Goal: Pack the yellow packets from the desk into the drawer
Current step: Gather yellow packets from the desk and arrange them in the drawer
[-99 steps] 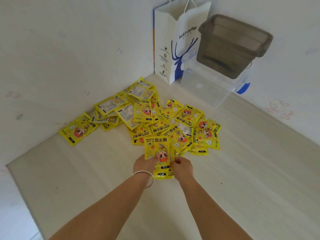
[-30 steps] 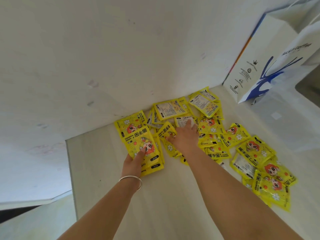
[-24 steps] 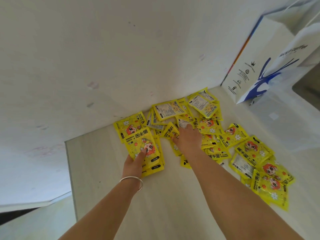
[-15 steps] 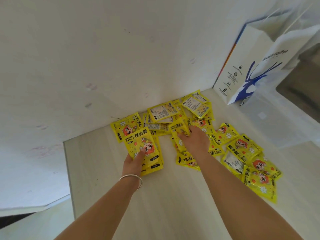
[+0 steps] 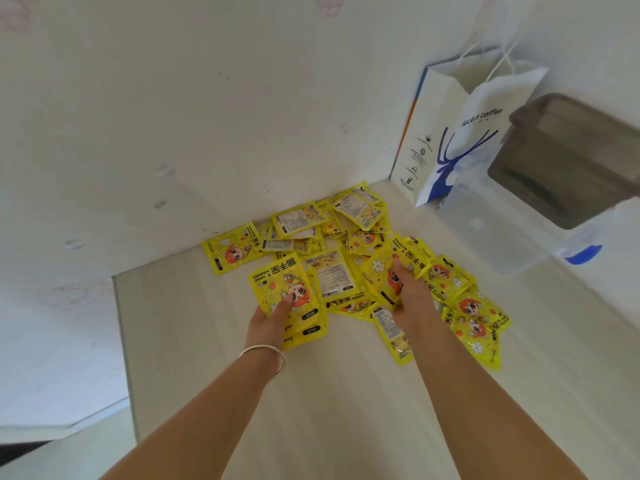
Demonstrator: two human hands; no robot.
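Note:
Several yellow hand-warmer packets lie scattered on the pale wooden desk near the wall corner. My left hand, with a silver bangle on the wrist, grips a small stack of yellow packets held just above the desk, thumb pressed on the top one. My right hand is shut on another yellow packet lifted out of the pile beside the stack. No drawer is in view.
A white paper bag with a blue deer print stands in the back corner. To its right a clear plastic box carries a brown bin. The desk's left edge drops off beside my left arm.
The stack has stayed in my left hand. My right hand reached into the pile, closed on one packet and drew it back toward the stack. The view swung right.

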